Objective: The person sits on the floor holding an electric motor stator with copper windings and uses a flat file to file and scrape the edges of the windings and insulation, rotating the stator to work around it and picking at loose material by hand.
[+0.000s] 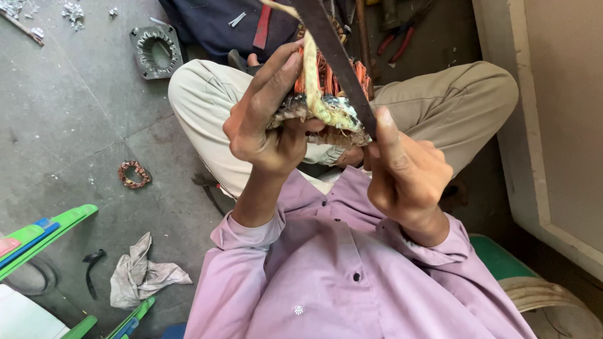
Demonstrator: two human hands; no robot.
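My left hand (267, 119) grips a motor stator winding (326, 103), a bundle of copper wire with a charred, whitish-yellow wrapped end, held up close to the camera above my crossed legs. My right hand (405, 172) is closed around the lower end of a long dark flat metal blade (333, 53). The blade runs diagonally up and left across the winding, pressed against its right side. A yellowish cord curls over the top of the winding. I sit cross-legged in beige trousers and a lilac shirt.
On the grey floor lie a square metal stator housing (155, 51), a small ring of copper coil (134, 174), a crumpled grey rag (141, 273) and red-handled pliers (397, 44). Green plastic frame parts (47, 235) stand at left. A wall edge rises at right.
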